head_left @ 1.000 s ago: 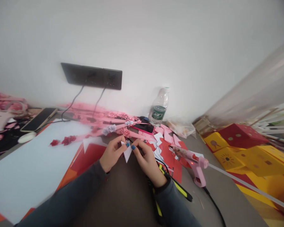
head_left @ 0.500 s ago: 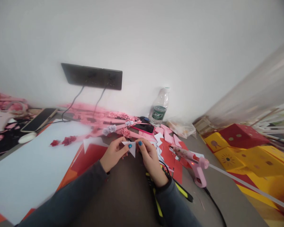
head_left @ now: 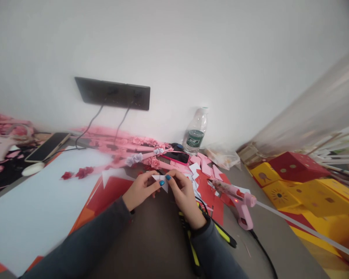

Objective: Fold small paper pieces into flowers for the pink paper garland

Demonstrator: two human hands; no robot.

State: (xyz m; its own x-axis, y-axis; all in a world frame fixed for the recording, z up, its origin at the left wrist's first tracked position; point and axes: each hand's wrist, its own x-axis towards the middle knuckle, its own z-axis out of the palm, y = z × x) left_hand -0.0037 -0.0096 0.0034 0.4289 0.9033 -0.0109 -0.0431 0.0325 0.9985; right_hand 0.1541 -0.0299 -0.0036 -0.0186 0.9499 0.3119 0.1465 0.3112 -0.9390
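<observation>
A small folded white piece of paper (head_left: 164, 186), roughly triangular, is pinched between both hands above the grey table. My left hand (head_left: 141, 190) is closed on its left side, the thumb with blue nail polish lying across the front. My right hand (head_left: 182, 193) is closed on its right edge, thumb close to the left thumb. The fingers behind the paper are mostly hidden. Under my right wrist lie yellow-and-black handled tools (head_left: 225, 234). Pink paper flowers (head_left: 154, 162) on stems lie just beyond the hands.
A pink glue gun (head_left: 244, 211) with a red light and a long glue stick lies at right. Red paper pieces (head_left: 206, 190) are beside it. A water bottle (head_left: 195, 133) stands by the wall. White sheets (head_left: 46, 209) spread at left; yellow and red boxes (head_left: 299, 182) sit far right.
My right thumb has moved left onto the paper's top edge, closer to the left thumb. Less of the white triangle shows now. The things on the table have stayed put.
</observation>
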